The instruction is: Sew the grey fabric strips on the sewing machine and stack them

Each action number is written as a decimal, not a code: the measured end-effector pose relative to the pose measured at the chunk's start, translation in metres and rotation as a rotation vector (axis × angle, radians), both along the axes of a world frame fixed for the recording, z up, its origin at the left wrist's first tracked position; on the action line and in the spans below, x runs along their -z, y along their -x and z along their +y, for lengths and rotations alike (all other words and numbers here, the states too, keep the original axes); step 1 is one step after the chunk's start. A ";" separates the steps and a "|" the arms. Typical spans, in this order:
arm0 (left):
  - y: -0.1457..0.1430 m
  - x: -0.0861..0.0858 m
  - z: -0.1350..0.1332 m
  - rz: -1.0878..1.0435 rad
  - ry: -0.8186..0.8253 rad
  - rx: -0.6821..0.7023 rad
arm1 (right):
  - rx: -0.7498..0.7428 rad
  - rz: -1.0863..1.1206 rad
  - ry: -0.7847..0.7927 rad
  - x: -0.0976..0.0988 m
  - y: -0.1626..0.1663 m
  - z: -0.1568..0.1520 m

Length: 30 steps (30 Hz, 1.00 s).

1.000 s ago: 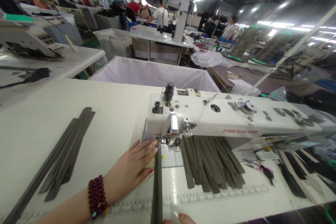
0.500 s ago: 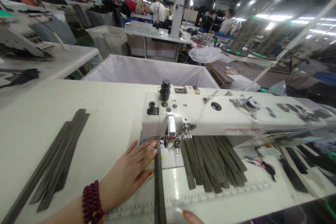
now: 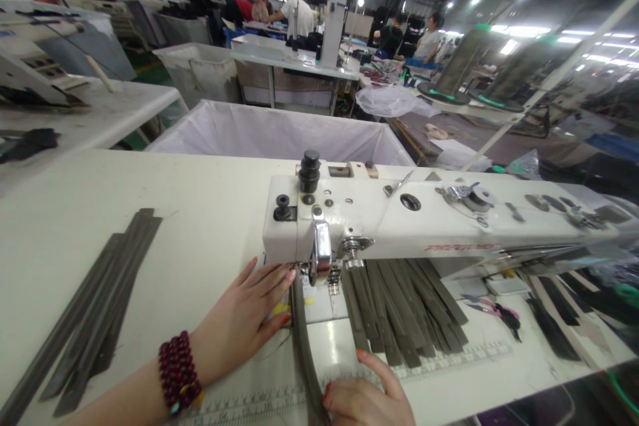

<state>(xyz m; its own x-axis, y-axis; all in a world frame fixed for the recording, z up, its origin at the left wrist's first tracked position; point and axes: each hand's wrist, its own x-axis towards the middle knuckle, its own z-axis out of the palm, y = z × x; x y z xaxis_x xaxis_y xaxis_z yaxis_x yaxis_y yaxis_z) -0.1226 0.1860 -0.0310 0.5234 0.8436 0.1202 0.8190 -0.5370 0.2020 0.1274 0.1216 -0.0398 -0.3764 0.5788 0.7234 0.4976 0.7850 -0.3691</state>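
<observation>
A white sewing machine [image 3: 399, 219] stands on the cream table [image 3: 210, 206]. A long grey strip [image 3: 302, 333] runs from under its presser foot toward me. My left hand [image 3: 244, 319], with a dark red bead bracelet on the wrist, lies flat and open on the table, its fingertips against the left side of the strip by the needle. My right hand [image 3: 367, 396] is at the bottom edge. Its thumb and fingers close on the near part of the strip, with the forefinger stretched out on the table.
A fan of grey strips [image 3: 404, 313] lies under the machine arm. Another bundle of long strips [image 3: 84, 319] lies at the left. Pink-handled snips [image 3: 492, 309] rest at the right. A white-lined bin [image 3: 279, 133] stands behind the table. Other people work at far tables.
My right hand has come up into view and closed on the strip. The strip now bends slightly near me. My left hand stays by the needle. The view shifted a little left.
</observation>
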 end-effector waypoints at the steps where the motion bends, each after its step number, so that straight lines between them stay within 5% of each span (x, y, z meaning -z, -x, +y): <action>1: 0.000 -0.001 0.001 -0.004 0.013 -0.004 | -0.009 0.007 -0.038 -0.003 0.001 0.006; 18: 0.003 0.004 0.008 0.016 0.026 0.015 | -0.072 -0.299 0.055 -0.034 0.005 0.043; 30: 0.006 0.008 0.011 -0.025 -0.047 0.037 | -0.039 -0.529 -0.003 -0.019 0.021 0.069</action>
